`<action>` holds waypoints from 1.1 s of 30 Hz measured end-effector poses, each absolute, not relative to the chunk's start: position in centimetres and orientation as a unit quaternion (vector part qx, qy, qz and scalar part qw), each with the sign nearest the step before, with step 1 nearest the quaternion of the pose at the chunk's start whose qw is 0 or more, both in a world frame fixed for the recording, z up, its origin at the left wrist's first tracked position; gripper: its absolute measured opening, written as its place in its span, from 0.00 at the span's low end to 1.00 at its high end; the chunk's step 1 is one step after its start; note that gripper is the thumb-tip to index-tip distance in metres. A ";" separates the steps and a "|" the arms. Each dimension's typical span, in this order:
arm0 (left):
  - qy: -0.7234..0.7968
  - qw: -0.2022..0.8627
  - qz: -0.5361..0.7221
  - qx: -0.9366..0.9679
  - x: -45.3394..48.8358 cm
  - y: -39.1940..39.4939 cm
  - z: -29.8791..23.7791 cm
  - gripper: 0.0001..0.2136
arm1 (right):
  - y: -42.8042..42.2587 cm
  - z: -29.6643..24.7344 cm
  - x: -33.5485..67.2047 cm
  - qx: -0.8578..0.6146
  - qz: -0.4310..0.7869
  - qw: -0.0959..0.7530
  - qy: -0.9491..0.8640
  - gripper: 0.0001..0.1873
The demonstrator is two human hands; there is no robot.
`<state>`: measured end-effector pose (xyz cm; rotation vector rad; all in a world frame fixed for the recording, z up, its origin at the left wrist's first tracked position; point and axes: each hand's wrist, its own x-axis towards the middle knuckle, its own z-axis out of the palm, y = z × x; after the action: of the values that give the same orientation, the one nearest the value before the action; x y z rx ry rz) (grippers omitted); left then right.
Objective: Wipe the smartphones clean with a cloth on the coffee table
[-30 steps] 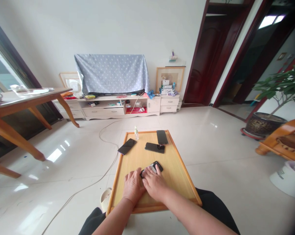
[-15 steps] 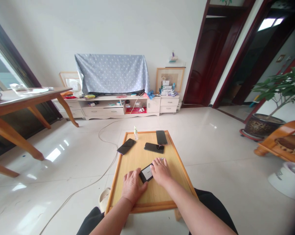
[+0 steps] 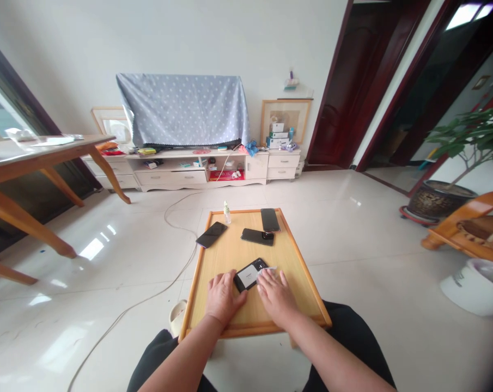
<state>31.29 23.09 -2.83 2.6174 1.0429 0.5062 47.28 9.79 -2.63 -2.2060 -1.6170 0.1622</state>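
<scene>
A black smartphone (image 3: 249, 275) with a pale screen lies on the wooden tray (image 3: 246, 330), near its middle and angled. My left hand (image 3: 224, 298) rests flat on the tray with its fingers apart, its fingertips at the phone's lower left corner. My right hand (image 3: 275, 298) lies just right of the phone, pressing a white wipe (image 3: 267, 268) under its fingertips against the phone's right end. Farther up the tray lie several other dark phones (image 3: 257, 237), and a small clear spray bottle (image 3: 227, 213) stands by the far rim.
The tray rests on my knees in black trousers (image 3: 352, 332). A white cable (image 3: 176, 218) crosses the tiled floor left of it, near a slipper (image 3: 176, 318). A wooden table (image 3: 37, 147) stands at left, a low cabinet (image 3: 197, 174) ahead, and a potted plant (image 3: 442, 198) at right.
The near phone now lies farther from me and shows more of its screen. My right hand has slid off its end toward me, and my left hand sits slightly lower beside it.
</scene>
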 end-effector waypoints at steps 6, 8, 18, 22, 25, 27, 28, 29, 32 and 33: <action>0.352 0.123 0.172 0.912 31.3 22.8 -2.6 0.27 | 7.7 -2.1 46.1 -0.765 0.064 0.209 -0.606 0.23; 0.348 0.118 0.170 0.914 31.2 22.6 -2.4 0.26 | 6.8 -2.3 45.0 -0.734 0.068 0.230 -0.636 0.21; 0.356 0.108 0.138 0.918 31.4 21.8 -1.3 0.29 | 9.0 -1.6 50.4 -0.818 0.043 0.313 -0.480 0.13; 0.322 0.089 0.083 0.939 32.2 21.8 0.2 0.24 | 10.9 -0.8 51.5 -0.842 0.027 0.317 -0.436 0.12; 0.299 0.079 0.064 0.949 32.8 21.6 1.6 0.19 | 11.6 -0.8 49.1 -0.830 0.040 0.309 -0.463 0.09; 0.291 0.075 0.055 0.952 33.1 21.4 2.2 0.15 | 11.7 -1.0 47.1 -0.807 0.056 0.303 -0.504 0.07; 0.286 0.071 0.049 0.954 33.2 21.3 2.4 0.14 | 11.8 -1.1 46.4 -0.794 0.066 0.298 -0.526 0.08; 0.281 0.066 0.043 0.956 33.3 21.2 2.6 0.13 | 11.8 -1.2 46.1 -0.788 0.073 0.290 -0.538 0.09; 0.273 0.049 0.035 0.960 33.7 21.1 2.7 0.12 | 11.7 -0.9 47.4 -0.815 0.066 0.269 -0.509 0.12; 0.276 0.045 0.035 0.960 33.8 21.1 2.7 0.13 | 11.7 -0.6 48.3 -0.829 0.057 0.265 -0.489 0.14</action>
<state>33.76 21.06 2.71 2.9309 0.8420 0.1078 48.31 11.66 -0.58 -2.2394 -1.3205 0.1551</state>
